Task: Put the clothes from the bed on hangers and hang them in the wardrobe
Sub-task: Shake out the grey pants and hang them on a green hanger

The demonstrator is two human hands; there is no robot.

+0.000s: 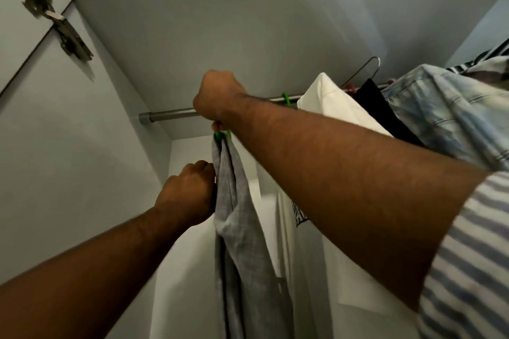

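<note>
One view, head cam, looking up into the wardrobe. Right hand (217, 96) is a closed fist in front of the rail (170, 113), fingers curled round the top of a green plastic hanger (221, 134), of which only a stub shows under the fist. Can't tell if its hook is on the rail.

Grey garment (239, 215) hangs off that hanger, long axis 12 to 6 o'clock. It's a soft knit, bunched into vertical folds. Left hand (190, 195), at 9 o'clock of the fabric, has its fingers curled into the garment's upper edge.

Rail is a smooth metal tube with a grey end cap, running 9 to 3 o'clock. At 3 o'clock of the fist, hung in order: white garment (338, 107), black garment (377, 107), faded blue shirt (440, 113). Steel door hinge (57, 22) at 10 o'clock.
</note>
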